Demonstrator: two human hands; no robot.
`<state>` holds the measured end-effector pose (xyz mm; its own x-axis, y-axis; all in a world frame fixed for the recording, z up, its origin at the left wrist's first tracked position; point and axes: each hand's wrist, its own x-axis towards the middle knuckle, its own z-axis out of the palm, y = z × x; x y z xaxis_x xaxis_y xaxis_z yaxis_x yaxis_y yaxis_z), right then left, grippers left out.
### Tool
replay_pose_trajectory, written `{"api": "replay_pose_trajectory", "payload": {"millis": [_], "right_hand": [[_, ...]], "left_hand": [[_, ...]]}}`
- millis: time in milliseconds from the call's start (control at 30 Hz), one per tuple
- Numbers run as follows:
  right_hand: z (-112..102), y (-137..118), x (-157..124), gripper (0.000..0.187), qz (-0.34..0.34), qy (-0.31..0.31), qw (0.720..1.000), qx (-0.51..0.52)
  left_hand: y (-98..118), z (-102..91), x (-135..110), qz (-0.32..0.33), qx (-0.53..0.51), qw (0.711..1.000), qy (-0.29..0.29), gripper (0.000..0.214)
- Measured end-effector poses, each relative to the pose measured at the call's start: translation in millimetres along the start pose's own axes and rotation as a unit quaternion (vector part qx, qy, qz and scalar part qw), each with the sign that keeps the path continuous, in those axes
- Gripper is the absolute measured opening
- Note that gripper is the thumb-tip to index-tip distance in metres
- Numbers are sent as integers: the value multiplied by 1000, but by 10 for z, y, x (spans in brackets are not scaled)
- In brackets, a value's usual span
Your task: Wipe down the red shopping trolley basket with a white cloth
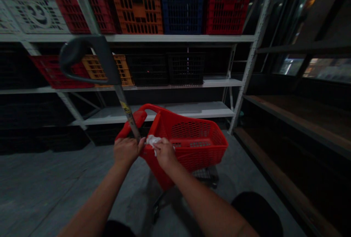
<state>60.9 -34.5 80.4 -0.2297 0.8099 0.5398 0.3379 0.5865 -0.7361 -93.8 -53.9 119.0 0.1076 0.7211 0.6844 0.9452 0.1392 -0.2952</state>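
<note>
A red plastic shopping cart (197,142) stands in front of me, its mesh basket pointing right. My left hand (126,152) is closed at the near end of the cart's red handle (134,123), thumb beside the foot of a grey pole (126,109). A dark loop-shaped grip (105,60) tops that pole, which leans to the left; its lower end is hidden by my thumb. With my right hand (166,153) I pinch a crumpled white cloth (153,141) against the cart's near rim, next to my left hand.
Behind the cart, a metal rack (175,38) carries several plastic crates, among them an orange crate (138,10) and a blue crate (182,10). To the right runs another rack with brown shelves (307,113). Grey concrete floor (55,178) lies below.
</note>
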Motion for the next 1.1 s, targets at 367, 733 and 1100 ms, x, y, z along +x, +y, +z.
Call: {"api": "replay_pose_trajectory", "payload": {"millis": [367, 733, 1100], "right_hand": [[-1169, 1221, -358, 23, 64, 89, 988, -105], [-1930, 1725, -416, 21, 106, 115, 966, -204], [-1657, 1567, -296, 21, 140, 131, 960, -203]], "left_hand": [[73, 49, 106, 6, 2, 1000, 7, 58], [105, 103, 181, 2, -16, 999, -31, 62], [134, 68, 161, 2, -14, 1000, -6, 59]]}}
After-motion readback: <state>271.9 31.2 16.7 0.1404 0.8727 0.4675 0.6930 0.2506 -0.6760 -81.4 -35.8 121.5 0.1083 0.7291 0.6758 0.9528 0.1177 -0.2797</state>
